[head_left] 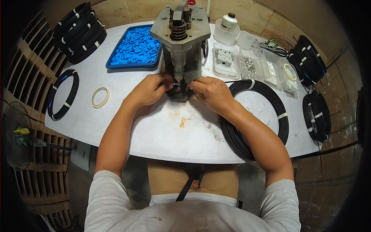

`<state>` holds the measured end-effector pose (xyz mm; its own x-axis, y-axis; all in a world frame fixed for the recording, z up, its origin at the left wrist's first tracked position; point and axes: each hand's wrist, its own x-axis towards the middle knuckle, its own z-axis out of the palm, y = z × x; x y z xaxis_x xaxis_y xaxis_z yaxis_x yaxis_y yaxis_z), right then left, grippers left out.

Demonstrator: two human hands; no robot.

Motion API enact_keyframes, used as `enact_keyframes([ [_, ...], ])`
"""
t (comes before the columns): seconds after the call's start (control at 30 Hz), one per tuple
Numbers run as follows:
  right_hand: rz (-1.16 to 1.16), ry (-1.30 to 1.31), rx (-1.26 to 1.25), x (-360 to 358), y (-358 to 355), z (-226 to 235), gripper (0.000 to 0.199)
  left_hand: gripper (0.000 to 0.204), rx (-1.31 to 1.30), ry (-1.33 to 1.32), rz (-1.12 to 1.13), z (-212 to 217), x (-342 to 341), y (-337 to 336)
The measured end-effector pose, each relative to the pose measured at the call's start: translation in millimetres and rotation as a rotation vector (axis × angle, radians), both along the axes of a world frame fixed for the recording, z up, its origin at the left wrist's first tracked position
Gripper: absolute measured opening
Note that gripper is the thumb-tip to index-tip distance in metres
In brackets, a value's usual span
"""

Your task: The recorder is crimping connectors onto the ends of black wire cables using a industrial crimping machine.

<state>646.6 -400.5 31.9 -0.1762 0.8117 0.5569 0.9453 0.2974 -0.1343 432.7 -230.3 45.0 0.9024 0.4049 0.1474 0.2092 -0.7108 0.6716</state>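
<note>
Head view, with the press base as our clock centre. At nine o'clock we have a small black cable coil (75,87), its ties keeping it in a ring, then a tape roll (101,104) lying flat. At ten to eleven o'clock, a rimmed tray (132,67) confines the loose blue pieces (135,48).

Our left hand (154,87) meets the press at nine o'clock, thumb and fingers drawn narrow; we cannot tell what they grip. The hand press (177,54) stands upright between both hands, probably so that either reaches its lower jaw area. Our right hand (210,89) sits at three o'clock, fingertips bunched; their contents are hidden. At two o'clock, a clear tray (227,74) holds a pale block. At four o'clock, the large coil (283,127) lies beneath our right forearm, presumably for close cable supply.
</note>
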Motion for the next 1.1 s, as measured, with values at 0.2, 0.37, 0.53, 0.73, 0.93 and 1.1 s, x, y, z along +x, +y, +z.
enact_keyframes([
  [0.2, -0.008, 0.003, 0.012, 1.0, 1.3, -4.5, 0.029, 0.023, -0.019, -0.002, 0.005, -1.6, 0.4, 0.1],
  [0.37, -0.014, 0.015, 0.024, -2.1, 1.7, -0.7, 0.019, 0.023, -0.030, -0.016, 0.000, -4.8, -0.1, 2.9],
  [0.53, -0.024, 0.006, 0.022, -2.6, 1.3, 0.5, 0.011, 0.024, -0.047, -0.031, -0.009, -7.0, 0.0, 4.2],
  [0.73, -0.018, 0.023, 0.018, -3.3, 0.9, 1.2, 0.011, 0.024, -0.039, -0.025, 0.001, -3.9, 0.0, 1.4],
  [0.93, -0.031, 0.011, 0.018, -3.9, 1.1, 1.4, 0.011, 0.026, -0.040, -0.020, 0.000, -4.1, -0.3, 2.0],
  [1.1, -0.033, 0.020, 0.018, -3.7, 1.1, 0.9, 0.011, 0.026, -0.025, -0.017, 0.016, -1.3, -0.6, -0.9],
])
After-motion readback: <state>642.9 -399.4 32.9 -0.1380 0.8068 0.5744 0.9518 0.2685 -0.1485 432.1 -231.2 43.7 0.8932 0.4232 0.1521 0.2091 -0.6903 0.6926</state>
